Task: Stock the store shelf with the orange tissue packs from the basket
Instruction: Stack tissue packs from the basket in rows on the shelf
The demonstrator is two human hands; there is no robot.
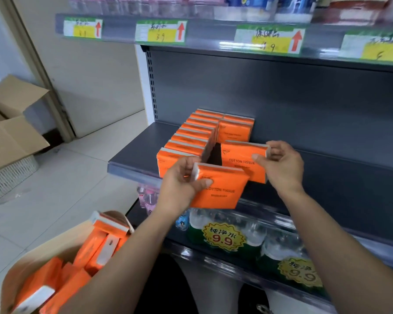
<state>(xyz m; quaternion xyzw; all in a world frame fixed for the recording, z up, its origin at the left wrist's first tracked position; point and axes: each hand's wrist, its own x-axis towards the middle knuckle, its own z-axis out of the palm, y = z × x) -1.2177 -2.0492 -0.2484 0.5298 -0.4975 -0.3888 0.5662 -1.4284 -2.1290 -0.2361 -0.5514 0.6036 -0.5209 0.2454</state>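
My left hand (183, 180) grips an orange tissue pack (222, 189) by its left end, just in front of the grey shelf's (132, 152) edge. My right hand (281, 164) pinches a second orange pack (238, 159) by its right end, upright over the shelf. A row of several orange packs (191, 137) stands on the shelf's left part, with two more packs (235, 130) behind the held one. The basket (39, 254) at lower left holds several orange packs (95, 252).
The shelf surface to the right (327, 177) is bare. Bottled water packs with 9.9 price stickers (225, 236) fill the shelf below. Price tags (161, 30) line the shelf above. Open cardboard boxes (7, 125) sit on the tiled floor at left.
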